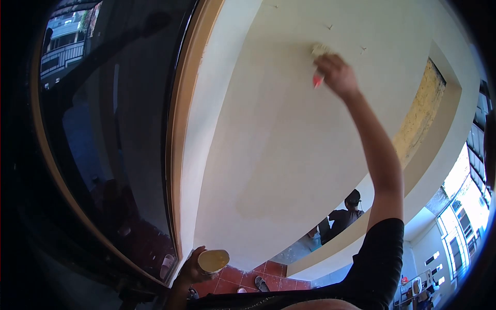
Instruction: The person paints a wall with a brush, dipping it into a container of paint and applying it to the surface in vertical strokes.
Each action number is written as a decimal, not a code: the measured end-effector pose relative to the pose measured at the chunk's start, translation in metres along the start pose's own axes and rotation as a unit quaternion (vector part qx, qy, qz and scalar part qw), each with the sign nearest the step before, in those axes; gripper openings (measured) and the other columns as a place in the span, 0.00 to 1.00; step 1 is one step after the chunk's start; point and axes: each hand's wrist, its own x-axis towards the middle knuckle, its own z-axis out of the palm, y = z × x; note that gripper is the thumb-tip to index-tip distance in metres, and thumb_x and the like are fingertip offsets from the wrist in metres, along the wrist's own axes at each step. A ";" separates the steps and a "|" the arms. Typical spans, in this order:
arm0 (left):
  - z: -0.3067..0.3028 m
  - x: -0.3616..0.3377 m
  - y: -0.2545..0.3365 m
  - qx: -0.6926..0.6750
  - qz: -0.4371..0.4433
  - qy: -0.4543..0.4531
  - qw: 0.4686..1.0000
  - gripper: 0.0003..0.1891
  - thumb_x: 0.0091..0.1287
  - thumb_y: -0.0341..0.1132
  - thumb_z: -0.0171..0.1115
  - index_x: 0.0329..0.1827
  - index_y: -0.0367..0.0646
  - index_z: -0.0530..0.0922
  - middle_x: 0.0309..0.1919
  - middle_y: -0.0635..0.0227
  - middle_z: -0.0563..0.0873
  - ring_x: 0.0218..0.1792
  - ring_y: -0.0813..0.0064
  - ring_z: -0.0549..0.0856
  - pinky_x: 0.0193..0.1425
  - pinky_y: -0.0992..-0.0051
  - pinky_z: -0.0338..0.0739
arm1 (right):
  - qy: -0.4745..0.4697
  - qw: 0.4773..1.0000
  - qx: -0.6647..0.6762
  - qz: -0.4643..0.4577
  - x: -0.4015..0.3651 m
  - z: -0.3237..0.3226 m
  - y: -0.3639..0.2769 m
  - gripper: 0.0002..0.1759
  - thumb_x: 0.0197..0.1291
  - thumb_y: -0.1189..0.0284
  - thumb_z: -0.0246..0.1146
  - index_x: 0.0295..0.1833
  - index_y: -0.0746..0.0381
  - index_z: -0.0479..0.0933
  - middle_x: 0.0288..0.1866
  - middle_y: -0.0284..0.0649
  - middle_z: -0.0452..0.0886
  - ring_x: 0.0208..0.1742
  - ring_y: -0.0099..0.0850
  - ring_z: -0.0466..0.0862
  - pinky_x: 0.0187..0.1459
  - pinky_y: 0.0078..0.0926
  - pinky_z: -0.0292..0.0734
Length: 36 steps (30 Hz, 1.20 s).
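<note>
My right hand (337, 75) is raised high against the cream wall (279, 113), closed around a paintbrush (320, 50). The red end of its handle sticks out below my fingers, and its pale bristles are at the wall. Low down by the door frame, my left hand (195, 269) grips a round paint cup (213, 261) with yellowish liquid in it. A darker, damp-looking patch spreads over the wall below the brush. A few small hooks or nails (329, 27) stick out of the wall near my right hand.
A dark glass pane (119, 129) in a wooden frame (188, 103) stands at the left. Wall openings lie to the right, one showing a rough yellow surface (423, 111). Another person (346, 219) in dark clothes shows through the lower opening. Red tiles (232, 281) cover the floor.
</note>
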 end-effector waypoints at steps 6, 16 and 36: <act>0.007 -0.003 0.002 -0.068 -0.044 0.012 0.997 0.54 0.40 0.42 0.84 0.70 0.43 0.59 0.53 0.58 0.78 0.54 0.63 0.80 0.60 0.66 0.76 | -0.213 0.941 0.258 -0.058 -0.094 -0.007 -0.153 0.16 0.45 0.77 0.66 0.44 0.54 0.80 0.46 0.32 0.81 0.49 0.31 0.82 0.42 0.28 0.83; 0.003 0.008 0.007 -0.018 -0.009 0.002 1.000 0.55 0.41 0.41 0.84 0.71 0.42 0.57 0.55 0.58 0.78 0.55 0.62 0.80 0.60 0.64 0.75 | 0.056 0.991 0.090 0.080 -0.002 -0.017 -0.033 0.14 0.46 0.83 0.65 0.41 0.59 0.79 0.42 0.36 0.82 0.44 0.38 0.81 0.43 0.33 0.79; 0.009 0.001 0.014 -0.032 -0.064 0.010 0.997 0.49 0.45 0.39 0.82 0.70 0.41 0.60 0.56 0.60 0.80 0.57 0.66 0.80 0.65 0.66 0.72 | 0.044 0.919 0.368 0.136 -0.113 0.004 -0.184 0.11 0.67 0.72 0.57 0.49 0.66 0.79 0.44 0.44 0.83 0.47 0.38 0.83 0.51 0.31 0.77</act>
